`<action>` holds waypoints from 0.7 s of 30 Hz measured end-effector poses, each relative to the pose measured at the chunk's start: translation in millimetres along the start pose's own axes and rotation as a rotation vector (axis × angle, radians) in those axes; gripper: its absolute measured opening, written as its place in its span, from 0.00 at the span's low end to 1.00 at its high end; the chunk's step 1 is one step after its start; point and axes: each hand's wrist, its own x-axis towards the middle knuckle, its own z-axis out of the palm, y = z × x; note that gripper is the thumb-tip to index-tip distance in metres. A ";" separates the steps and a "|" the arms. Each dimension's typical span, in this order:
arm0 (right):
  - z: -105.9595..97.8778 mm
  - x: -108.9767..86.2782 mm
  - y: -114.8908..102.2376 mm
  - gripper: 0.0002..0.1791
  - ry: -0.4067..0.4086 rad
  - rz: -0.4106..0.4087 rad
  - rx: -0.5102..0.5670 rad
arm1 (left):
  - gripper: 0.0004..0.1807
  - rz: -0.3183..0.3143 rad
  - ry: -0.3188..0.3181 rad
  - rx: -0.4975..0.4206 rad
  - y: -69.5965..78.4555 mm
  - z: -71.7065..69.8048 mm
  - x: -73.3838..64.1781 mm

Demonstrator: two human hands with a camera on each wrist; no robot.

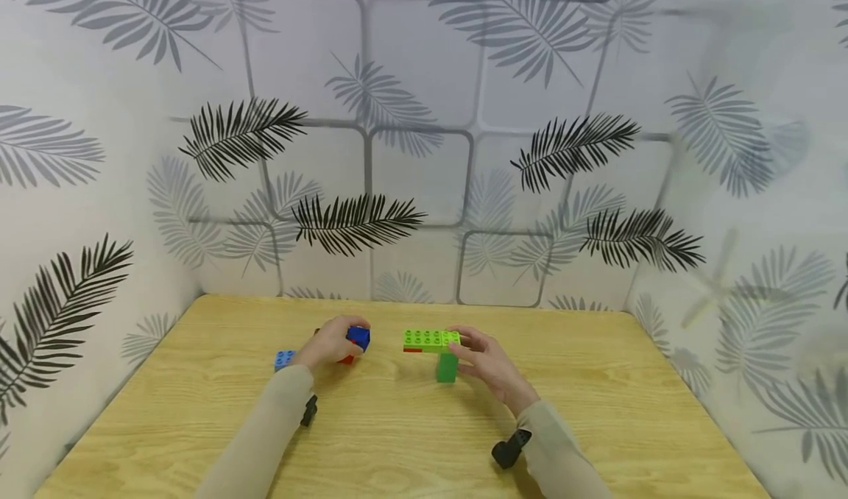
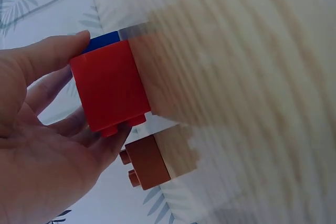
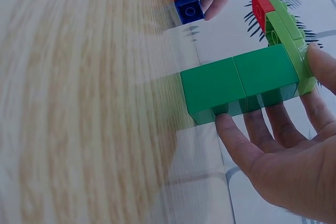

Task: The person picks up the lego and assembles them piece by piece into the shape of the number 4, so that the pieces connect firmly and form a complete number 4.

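Note:
My left hand [image 1: 329, 342] holds a red brick [image 2: 110, 85] and a dark blue brick [image 1: 358, 337], which lie side by side at the table's left. Its thumb presses at their edge in the left wrist view, and the other fingers pass behind the red brick. My right hand [image 1: 489, 363] grips a toy-brick build. In it, two green bricks [image 3: 239, 80] are stacked upright as a column under long lime green bricks [image 1: 427, 339], which stick out leftward. A small red brick [image 3: 261, 9] sits under their far end. The right thumb touches the lime bricks; the fingers lie against the column.
A light blue brick [image 1: 283, 358] lies left of my left hand. A brown brick [image 2: 148, 163] stands close to the red one, mostly hidden by my hand in the head view. The wooden table [image 1: 384, 440] ends at leaf-patterned walls [image 1: 424, 256] behind and at the sides.

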 end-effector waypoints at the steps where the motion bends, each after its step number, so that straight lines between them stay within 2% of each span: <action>1: 0.0 -0.2 0.1 0.29 -0.002 -0.001 0.002 | 0.26 0.000 0.001 0.006 0.7 0.7 0.4; 7: -0.1 -1.0 0.6 0.28 0.018 -0.002 -0.001 | 0.23 0.017 0.004 0.051 1.9 6.1 3.7; 11: -0.3 -0.7 0.8 0.27 0.033 -0.001 -0.004 | 0.21 0.014 0.004 0.044 1.1 8.7 6.9; 21: 0.3 0.2 3.3 0.28 0.040 -0.034 -0.005 | 0.26 0.039 0.050 -0.150 8.3 8.3 9.9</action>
